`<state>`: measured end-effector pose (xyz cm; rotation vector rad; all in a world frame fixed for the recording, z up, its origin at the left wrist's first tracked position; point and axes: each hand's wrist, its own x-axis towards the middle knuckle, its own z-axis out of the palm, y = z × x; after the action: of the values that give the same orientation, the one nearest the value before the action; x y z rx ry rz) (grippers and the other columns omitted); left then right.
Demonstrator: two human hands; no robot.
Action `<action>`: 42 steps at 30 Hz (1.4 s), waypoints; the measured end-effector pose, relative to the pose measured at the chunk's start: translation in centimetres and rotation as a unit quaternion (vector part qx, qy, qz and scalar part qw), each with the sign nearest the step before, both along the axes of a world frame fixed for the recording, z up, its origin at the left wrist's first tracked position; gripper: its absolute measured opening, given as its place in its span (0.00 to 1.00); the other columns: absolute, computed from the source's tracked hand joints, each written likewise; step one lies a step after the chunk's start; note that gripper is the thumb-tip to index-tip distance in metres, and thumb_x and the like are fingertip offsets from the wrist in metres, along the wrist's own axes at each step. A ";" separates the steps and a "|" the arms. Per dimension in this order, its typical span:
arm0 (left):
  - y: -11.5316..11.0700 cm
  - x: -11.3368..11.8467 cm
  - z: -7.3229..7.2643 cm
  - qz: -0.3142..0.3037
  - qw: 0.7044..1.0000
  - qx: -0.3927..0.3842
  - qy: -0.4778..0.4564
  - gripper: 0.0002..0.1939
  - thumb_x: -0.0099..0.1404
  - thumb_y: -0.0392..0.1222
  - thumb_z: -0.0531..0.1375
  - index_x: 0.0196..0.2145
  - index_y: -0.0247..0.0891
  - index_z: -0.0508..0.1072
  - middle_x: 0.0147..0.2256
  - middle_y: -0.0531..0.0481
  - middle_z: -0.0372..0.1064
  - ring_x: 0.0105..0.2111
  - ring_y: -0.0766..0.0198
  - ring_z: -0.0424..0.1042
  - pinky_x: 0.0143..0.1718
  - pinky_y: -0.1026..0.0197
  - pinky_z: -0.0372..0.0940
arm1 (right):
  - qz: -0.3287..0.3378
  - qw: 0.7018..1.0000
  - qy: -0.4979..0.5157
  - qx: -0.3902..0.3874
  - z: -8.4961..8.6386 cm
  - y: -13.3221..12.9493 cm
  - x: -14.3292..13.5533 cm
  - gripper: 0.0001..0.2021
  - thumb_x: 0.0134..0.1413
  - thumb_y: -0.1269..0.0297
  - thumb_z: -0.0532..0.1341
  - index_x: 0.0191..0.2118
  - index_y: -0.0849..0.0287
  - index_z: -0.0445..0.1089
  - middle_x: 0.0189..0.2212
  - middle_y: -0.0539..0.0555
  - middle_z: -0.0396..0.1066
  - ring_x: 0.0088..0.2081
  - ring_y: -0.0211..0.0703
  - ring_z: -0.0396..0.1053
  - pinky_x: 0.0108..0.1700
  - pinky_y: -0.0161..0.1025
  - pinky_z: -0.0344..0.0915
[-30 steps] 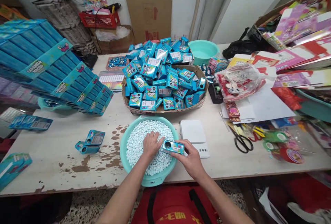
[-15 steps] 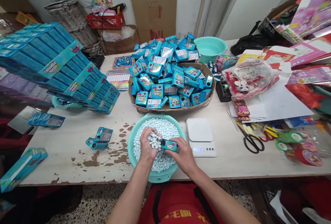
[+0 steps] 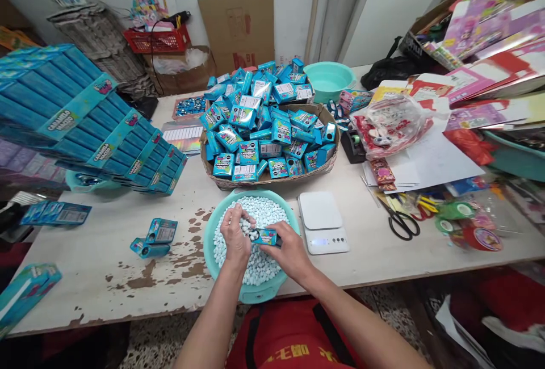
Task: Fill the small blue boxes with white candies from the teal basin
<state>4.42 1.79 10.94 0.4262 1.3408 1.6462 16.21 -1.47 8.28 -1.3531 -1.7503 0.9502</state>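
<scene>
Over a turquoise basin (image 3: 208, 247) full of pale, pellet-like candies (image 3: 264, 270), my two hands meet. My left hand (image 3: 235, 239) is cupped around a small heap of the candies (image 3: 246, 225), its fingers curled and its side against the near end of a small box. That blue candy box (image 3: 267, 237), printed "Caramelo Macizo", lies on its side between the thumb and fingers of my right hand (image 3: 293, 251). A round dark opening shows at the box end facing the candies. How many candies are inside the box is hidden.
Behind the basin stands a carton (image 3: 272, 179) heaped with blue boxes. A white scale (image 3: 322, 222) sits right of it, then scissors (image 3: 402, 224) and tape rolls. Tall stacked display boxes (image 3: 102, 125) lean at left, near two loose boxes (image 3: 159, 233).
My left hand has turned and closed more over its candies, with fewer of them showing, and presses nearer the box opening. The whole view has shifted slightly.
</scene>
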 end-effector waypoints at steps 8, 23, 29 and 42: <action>0.5 0.4 0.4 0.008 0.999 0.019 0.026 0.14 0.57 0.46 0.59 0.20 0.37 0.62 0.19 0.58 0.59 0.18 0.69 0.64 0.22 0.65 0.60 | -0.011 0.999 0.050 0.017 0.1 0.5 0.4 0.17 0.42 0.71 0.68 0.41 0.55 0.69 0.36 0.53 0.69 0.40 0.47 0.68 0.41 0.42 0.66; 0.9 0.9 -0.6 0.018 0.994 0.017 0.111 0.14 0.56 0.48 0.62 0.26 0.37 0.64 0.17 0.60 0.58 0.16 0.74 0.58 0.19 0.70 0.55 | -0.028 0.998 0.052 -0.003 0.2 0.9 -0.3 0.16 0.42 0.72 0.68 0.40 0.55 0.69 0.36 0.53 0.70 0.40 0.47 0.68 0.43 0.43 0.65; 1.1 1.1 0.1 0.012 0.998 0.010 0.069 0.16 0.53 0.50 0.64 0.26 0.37 0.63 0.18 0.61 0.56 0.13 0.76 0.54 0.14 0.71 0.49 | -0.031 0.997 0.069 -0.008 0.4 0.8 0.2 0.17 0.41 0.72 0.68 0.40 0.55 0.69 0.36 0.53 0.69 0.40 0.47 0.68 0.42 0.42 0.65; 1.0 0.6 1.8 -0.036 0.999 0.023 -0.020 0.19 0.52 0.50 0.65 0.24 0.37 0.59 0.18 0.61 0.53 0.14 0.77 0.54 0.12 0.71 0.47 | -0.039 0.985 0.161 -0.044 0.2 0.8 1.6 0.15 0.39 0.67 0.70 0.38 0.55 0.71 0.35 0.51 0.69 0.39 0.45 0.69 0.43 0.42 0.65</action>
<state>5.03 2.81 12.71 0.4602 1.2462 1.6209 17.83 -0.72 8.48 -1.2336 -1.4166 1.1419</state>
